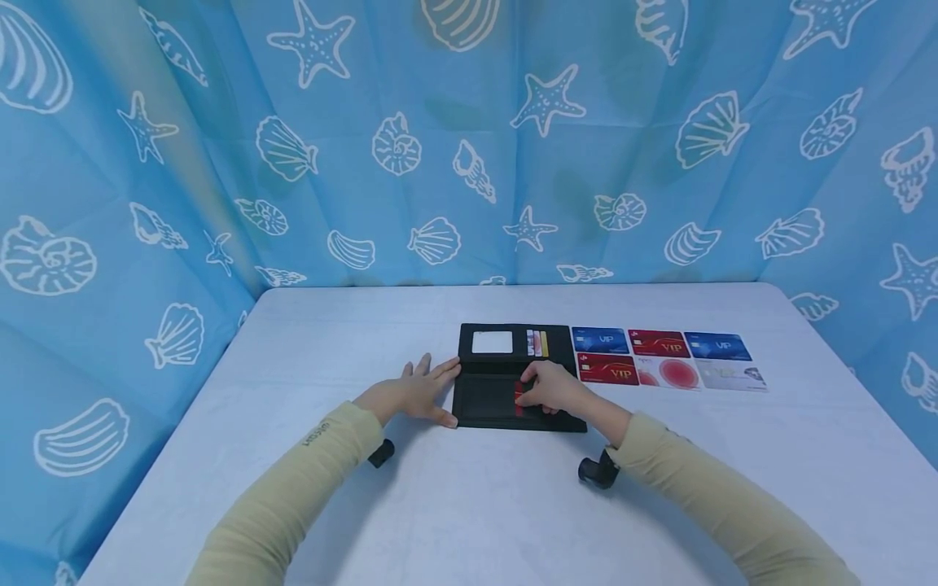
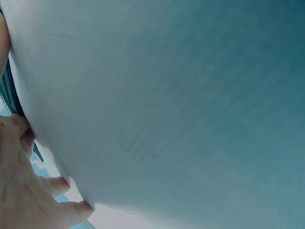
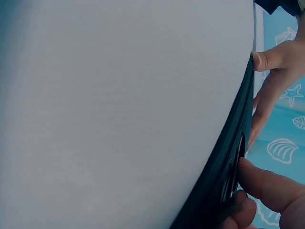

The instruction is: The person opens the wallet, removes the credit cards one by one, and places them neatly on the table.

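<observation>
In the head view a black wallet (image 1: 484, 399) lies unfolded on the table. Its upper half has a white window (image 1: 493, 342) and a few card edges (image 1: 537, 343) showing in slots. A narrow strip of a red card (image 1: 519, 399) shows on the lower half. My right hand (image 1: 555, 387) is over that half, thumb and curled fingers pinching at the red card, most of which is hidden. In the right wrist view the thumb (image 3: 262, 183) meets the wallet's slot edge. Fingers spread, my left hand (image 1: 421, 392) touches the wallet's left edge.
Right of the wallet, several cards lie in two rows: blue VIP cards (image 1: 599, 339), red VIP cards (image 1: 607, 369), a white card with a pink circle (image 1: 667, 373) and a silver card (image 1: 730, 375). Black wrist devices (image 1: 599, 470) hang under the sleeves. A blue shell-print curtain (image 1: 469, 203) borders the white table (image 1: 469, 521).
</observation>
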Available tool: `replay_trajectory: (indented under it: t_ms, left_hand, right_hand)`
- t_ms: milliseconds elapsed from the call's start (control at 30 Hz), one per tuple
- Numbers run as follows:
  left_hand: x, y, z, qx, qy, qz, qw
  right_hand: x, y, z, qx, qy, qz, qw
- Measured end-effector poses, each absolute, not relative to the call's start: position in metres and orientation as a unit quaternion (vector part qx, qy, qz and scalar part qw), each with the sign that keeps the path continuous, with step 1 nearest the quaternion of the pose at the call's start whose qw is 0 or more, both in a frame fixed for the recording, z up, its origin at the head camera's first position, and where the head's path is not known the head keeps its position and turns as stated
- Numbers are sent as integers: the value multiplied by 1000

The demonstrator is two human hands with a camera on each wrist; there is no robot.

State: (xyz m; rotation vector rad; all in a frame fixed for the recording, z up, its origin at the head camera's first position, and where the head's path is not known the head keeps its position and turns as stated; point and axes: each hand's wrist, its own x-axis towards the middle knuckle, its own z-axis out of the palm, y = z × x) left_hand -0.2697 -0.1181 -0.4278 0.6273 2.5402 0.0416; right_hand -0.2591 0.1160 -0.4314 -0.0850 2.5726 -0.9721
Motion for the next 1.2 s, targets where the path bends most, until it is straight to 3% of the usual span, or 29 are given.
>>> replay_trajectory:
  t_ms: [233,1200]
  left_hand:
    - [-270,-116,-428,227,939,13,259]
    - [-270,-115,-428,232,937,20,261]
  right_hand:
    - [-264,112,-429,-4,913,-347,216]
    - [-254,107,-430,50,877,-433,201]
